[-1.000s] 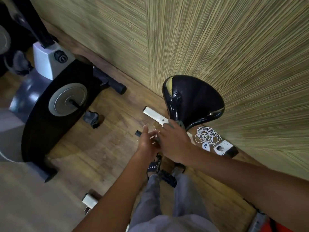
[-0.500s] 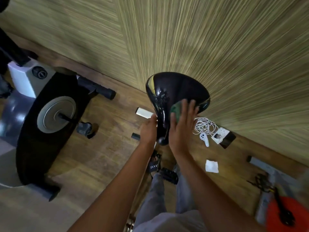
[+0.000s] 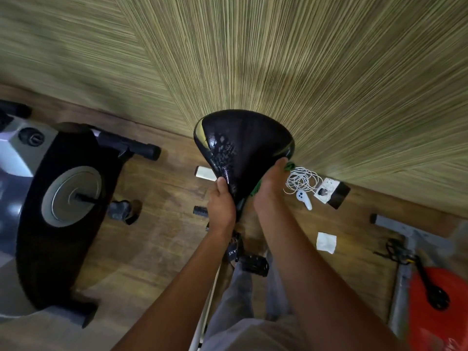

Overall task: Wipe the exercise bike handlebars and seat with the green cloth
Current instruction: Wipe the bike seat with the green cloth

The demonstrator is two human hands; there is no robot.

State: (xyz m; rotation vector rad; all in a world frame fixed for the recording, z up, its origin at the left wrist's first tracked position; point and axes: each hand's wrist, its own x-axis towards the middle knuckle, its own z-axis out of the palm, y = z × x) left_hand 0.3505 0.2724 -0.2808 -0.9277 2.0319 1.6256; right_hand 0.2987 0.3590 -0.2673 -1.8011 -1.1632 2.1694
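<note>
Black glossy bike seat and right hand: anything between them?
Head view: green cloth lies between the right hand and the black glossy bike seat; mostly hidden.

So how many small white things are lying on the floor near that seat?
4: a white block left of the seat, a coiled white cable on its right, a white remote-like gadget below the cable, and a white square nearer. Arms may hide others.

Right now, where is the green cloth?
In the head view, the green cloth is pressed under the right hand against the right edge of the glossy black bike seat, just left of the coiled white cable.
</note>
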